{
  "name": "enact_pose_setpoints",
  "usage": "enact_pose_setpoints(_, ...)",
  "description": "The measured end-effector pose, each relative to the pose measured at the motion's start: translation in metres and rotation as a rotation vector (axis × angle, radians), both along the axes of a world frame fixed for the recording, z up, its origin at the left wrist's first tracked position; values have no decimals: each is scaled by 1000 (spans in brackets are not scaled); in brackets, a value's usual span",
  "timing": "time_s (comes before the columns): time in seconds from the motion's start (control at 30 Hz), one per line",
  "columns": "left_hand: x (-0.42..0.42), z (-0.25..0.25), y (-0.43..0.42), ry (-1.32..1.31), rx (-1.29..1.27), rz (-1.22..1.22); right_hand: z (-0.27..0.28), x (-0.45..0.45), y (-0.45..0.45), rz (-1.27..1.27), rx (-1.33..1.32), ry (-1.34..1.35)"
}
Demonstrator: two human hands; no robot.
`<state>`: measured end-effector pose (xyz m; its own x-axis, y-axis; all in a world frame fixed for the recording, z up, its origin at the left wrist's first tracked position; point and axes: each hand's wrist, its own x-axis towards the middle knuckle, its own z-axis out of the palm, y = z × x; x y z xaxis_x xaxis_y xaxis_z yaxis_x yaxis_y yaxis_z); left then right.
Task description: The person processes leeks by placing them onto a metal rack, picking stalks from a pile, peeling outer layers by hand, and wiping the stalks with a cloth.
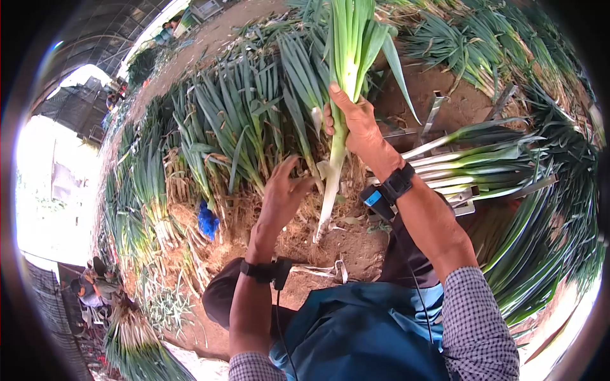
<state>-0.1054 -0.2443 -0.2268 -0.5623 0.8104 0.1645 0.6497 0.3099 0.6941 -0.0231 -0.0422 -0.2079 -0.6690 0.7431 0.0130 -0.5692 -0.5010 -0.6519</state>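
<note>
My right hand point(359, 127) is closed around a leek point(332, 184), gripping it where the pale stalk meets the green leaves. The leek stands nearly upright in view, leaves fanning out at the top and its thin white end pointing down toward the soil. Just left of the stalk is my left hand point(283, 193), fingers apart and curved, with nothing visible in them. A small pale strip of skin point(323, 169) sticks out from the stalk's side between the two hands. Both wrists wear black straps with small devices.
Rows of leeks point(235, 120) with dry roots lie ahead and to the left. Cleaned leeks point(470, 162) rest on a metal rack point(534, 187) at right, its posts upright. A blue bundle point(207, 220) sits among the roots. Another person point(95, 286) is at far left.
</note>
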Motion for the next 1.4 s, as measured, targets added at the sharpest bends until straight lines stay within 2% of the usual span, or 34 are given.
enact_pose_setpoints(0.13,-5,7,16,86,-86,-256,0,-8,-15,61,-13,-17)
enact_pose_setpoints(0.17,0,1,12,134,46,-244,-3,-10,-15,64,21,27)
enact_pose_setpoints(0.27,3,-31,-31,64,-31,-200,-1,-10,-6,32,35,-14)
enact_pose_setpoints(0.33,10,-57,-74,1,-220,-168,4,-5,3,-2,20,-83)
enact_pose_setpoints(0.4,15,-96,-123,-3,-261,-189,1,-6,15,0,30,-49)
enact_pose_setpoints(0.5,31,-131,-181,-144,-506,-29,3,-2,27,-34,25,-40)
enact_pose_setpoints(0.57,36,-159,-216,-112,-558,-50,4,2,33,-36,18,-26)
enact_pose_setpoints(0.67,33,-166,-234,-75,-613,-49,1,0,37,-46,-45,57)
enact_pose_setpoints(0.73,21,-185,-247,-32,-661,-69,-7,-5,37,5,-62,19)
enact_pose_setpoints(0.8,9,-195,-260,-6,-706,-189,-9,-3,39,9,-63,-16)
enact_pose_setpoints(0.83,3,-195,-262,-1,-735,-94,-4,-2,38,-1,-65,-2)
enact_pose_setpoints(0.87,0,-186,-255,-7,-764,4,1,-2,34,-7,-71,8)
enact_pose_setpoints(0.9,4,-164,-242,-33,-660,138,5,-2,30,8,-81,94)
enact_pose_setpoints(1.0,0,-99,-177,182,-143,103,12,-2,13,76,-89,204)
enact_pose_setpoints(1.07,6,-41,-128,162,67,73,15,-4,2,109,-62,200)
enact_pose_setpoints(1.13,8,3,-90,137,150,10,7,-7,-6,185,-79,218)
enact_pose_setpoints(1.2,6,25,-61,133,184,-83,1,-12,-17,223,-82,219)
enact_pose_setpoints(1.33,8,32,-27,-15,128,-93,6,-8,-33,146,-78,104)
enact_pose_setpoints(1.37,10,28,-19,-69,131,-72,4,-3,-31,223,-150,42)
enact_pose_setpoints(1.4,8,24,-10,-117,138,-50,-12,-3,-24,117,280,-16)
